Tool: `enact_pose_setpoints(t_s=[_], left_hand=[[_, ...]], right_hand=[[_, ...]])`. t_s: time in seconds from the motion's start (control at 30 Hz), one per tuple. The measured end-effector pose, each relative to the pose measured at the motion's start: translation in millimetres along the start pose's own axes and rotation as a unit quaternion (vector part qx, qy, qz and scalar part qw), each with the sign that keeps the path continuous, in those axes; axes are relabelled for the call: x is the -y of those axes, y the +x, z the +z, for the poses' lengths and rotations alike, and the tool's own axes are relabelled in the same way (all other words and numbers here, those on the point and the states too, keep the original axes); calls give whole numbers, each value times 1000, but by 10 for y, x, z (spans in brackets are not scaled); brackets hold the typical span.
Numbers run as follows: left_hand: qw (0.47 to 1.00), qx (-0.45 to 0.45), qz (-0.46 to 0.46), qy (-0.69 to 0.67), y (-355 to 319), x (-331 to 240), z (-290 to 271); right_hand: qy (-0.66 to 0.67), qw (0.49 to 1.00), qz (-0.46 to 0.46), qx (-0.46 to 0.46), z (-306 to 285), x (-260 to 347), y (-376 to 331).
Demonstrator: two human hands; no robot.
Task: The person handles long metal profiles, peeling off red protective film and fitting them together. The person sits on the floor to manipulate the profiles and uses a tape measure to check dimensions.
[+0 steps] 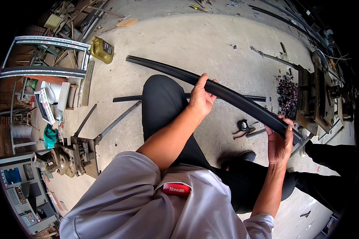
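A long black profile strip (pixel 235 100), grooved along its length, slants across in front of me from upper left to lower right. My left hand (pixel 202 95) is closed round its middle, thumb on top. Near its right end, my right hand (pixel 280 141) grips it from below with the fingers curled over the edge. Beyond my bent knee a second black strip (pixel 125 98) lies on the floor, partly hidden by the knee and my left hand. Next to my right hand, a tape measure (pixel 242 125) and red-handled pliers (pixel 245 134) lie on the floor.
On the left stand a metal machine (pixel 73 157), a white-taped frame (pixel 48 73) and an olive jug (pixel 102 50). At right, a heavy machine (pixel 317 95) stands beside a pile of small dark pieces (pixel 287 93). Another person's dark-trousered legs (pixel 327 159) are close on my right.
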State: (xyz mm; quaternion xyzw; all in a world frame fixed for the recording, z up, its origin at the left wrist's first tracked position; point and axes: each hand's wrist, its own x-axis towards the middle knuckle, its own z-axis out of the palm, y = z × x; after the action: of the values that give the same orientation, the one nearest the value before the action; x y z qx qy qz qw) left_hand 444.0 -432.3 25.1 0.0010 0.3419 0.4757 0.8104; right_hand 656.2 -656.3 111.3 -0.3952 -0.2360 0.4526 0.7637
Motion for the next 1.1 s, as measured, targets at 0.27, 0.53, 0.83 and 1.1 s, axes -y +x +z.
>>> enact_pose_setpoints(t_s=[0.27, 0.53, 0.83, 1.1], left_hand=[[993, 72, 3, 95, -52, 126, 284], [983, 119, 125, 64, 244, -734, 1095], [906, 227, 329, 138, 71, -1364, 2129], [756, 284, 464, 363, -188, -1909, 2442]], right_hand=[[98, 988, -58, -108, -380, 15, -280], [256, 943, -78, -197, -845, 85, -326], [-33, 956, 168, -239, -823, -300, -440], [-241, 937, 161, -194, -597, -482, -390]])
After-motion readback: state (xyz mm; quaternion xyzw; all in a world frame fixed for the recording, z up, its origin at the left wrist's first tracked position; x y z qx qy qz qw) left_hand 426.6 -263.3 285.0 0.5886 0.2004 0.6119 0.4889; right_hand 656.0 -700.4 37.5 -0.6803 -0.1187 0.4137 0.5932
